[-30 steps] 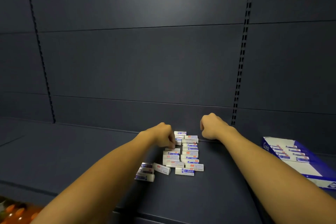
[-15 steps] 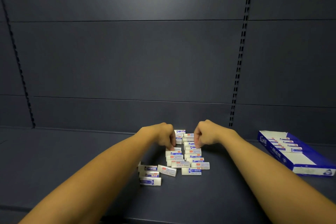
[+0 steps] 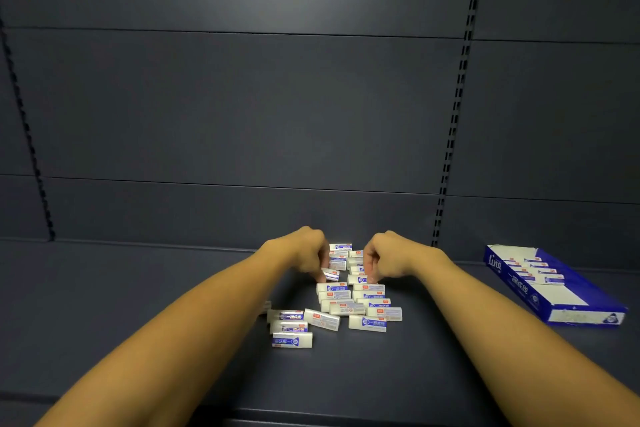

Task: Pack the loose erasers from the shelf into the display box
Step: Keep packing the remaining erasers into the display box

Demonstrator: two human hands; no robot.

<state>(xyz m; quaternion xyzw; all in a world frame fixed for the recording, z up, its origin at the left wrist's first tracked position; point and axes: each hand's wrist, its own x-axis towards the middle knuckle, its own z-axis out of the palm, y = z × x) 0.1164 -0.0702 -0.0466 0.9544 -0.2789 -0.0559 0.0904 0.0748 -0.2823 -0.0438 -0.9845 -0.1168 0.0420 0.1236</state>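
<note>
Left hand: the left hand (image 3: 306,255) is down over the far end of the pile, fingers curled tight, pinching one eraser (image 3: 330,274) at its fingertips, and that eraser sits tilted, just off the row beneath it.
Right hand: the right hand (image 3: 384,258) is right beside it, knuckles up, fingers curled down onto another eraser (image 3: 357,279) at the top of the right-hand column; whether it truly grips or only touches, I cannot tell.
Gap between hands: narrow, with a few erasers showing through it against the back wall.
Loose erasers: the loose erasers (image 3: 349,303) lie on the shelf (image 3: 138,288) just in front of both hands, two rough columns in white-and-blue sleeves, with a small cluster (image 3: 291,328) off to the left, partly behind the left forearm.
Display box: the display box (image 3: 550,284) lies flat, well apart to the right, blue and white, with a short row of erasers already in its far end.
</note>
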